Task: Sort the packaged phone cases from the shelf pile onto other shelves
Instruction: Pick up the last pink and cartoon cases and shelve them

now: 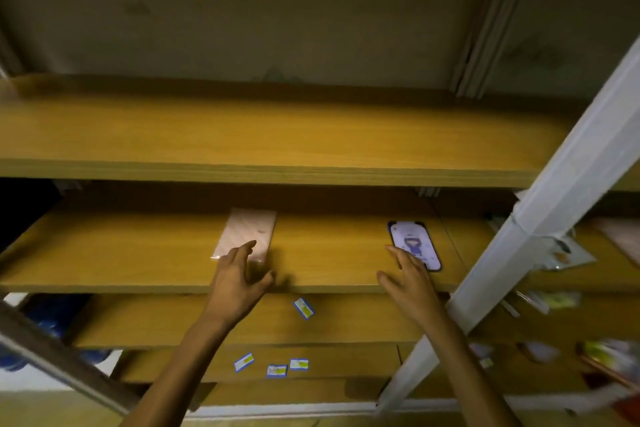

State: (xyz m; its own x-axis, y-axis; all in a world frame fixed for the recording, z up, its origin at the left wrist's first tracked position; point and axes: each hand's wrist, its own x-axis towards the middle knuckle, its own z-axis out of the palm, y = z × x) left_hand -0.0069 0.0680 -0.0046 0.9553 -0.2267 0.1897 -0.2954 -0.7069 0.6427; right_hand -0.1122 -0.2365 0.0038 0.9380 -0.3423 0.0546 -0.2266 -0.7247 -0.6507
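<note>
Reaching out from the bottom of the view, both bare arms stretch toward a wooden shelving unit. Nearest, on the lower boards, there are a few little blue-and-yellow labels point(277, 367) stuck on the wood, and one more label point(303, 308) a shelf higher. Above those is the middle shelf point(138, 260), where both hands are. The left hand point(239, 279) has its fingers loosely spread with the fingertips resting on the near end of a pale pinkish packaged case point(247, 230), which lies flat on the board, pretty much in the middle; thumb is out to the side, not pinching anything. The right hand point(408, 282) is also spread and relaxed, fingers touching the near edge of a second packaged case point(414, 243), a dark-rimmed one with a cartoon figure printed on it, lying flat toward the right end of the same shelf. The two cases are well apart. A white metal upright point(540, 215) runs diagonally just right of that, with some blurry packets point(568, 253) past it. Farther back is the top shelf point(277, 135), then a dull wall point(242, 10).
</note>
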